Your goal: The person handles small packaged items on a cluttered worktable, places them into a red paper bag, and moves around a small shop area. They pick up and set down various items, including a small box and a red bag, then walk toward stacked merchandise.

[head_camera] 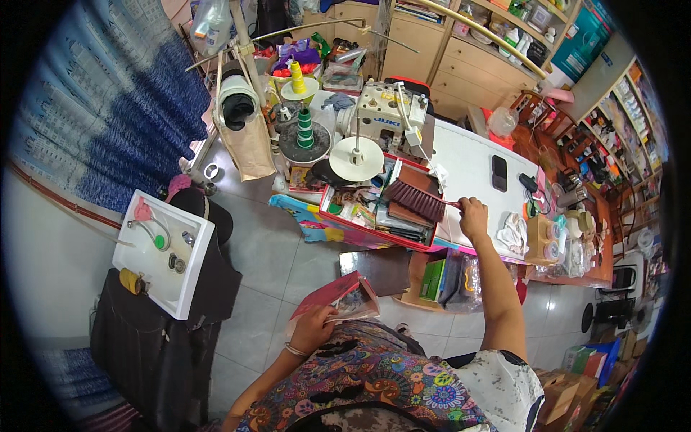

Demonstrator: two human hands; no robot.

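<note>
My right hand (474,216) grips the handle of a bench brush (418,201) with dark reddish bristles. The brush is held over a red-rimmed box (379,235) of mixed small items at the table's edge. Inside the box, a brown flat case (413,182) lies partly behind the bristles. Close to my body, my left hand (313,329) holds a red box (340,297) with its open side turned to the right. What that red box contains is hard to make out. A Juki sewing machine (386,116) stands beyond the brush.
Thread stands with a green cone (305,129) and a yellow cone (298,78) rise left of the machine. A black phone (499,173) and a white cloth (513,233) lie on the white tabletop (464,154). At the left, a white basin (183,270) rests on a black-covered surface.
</note>
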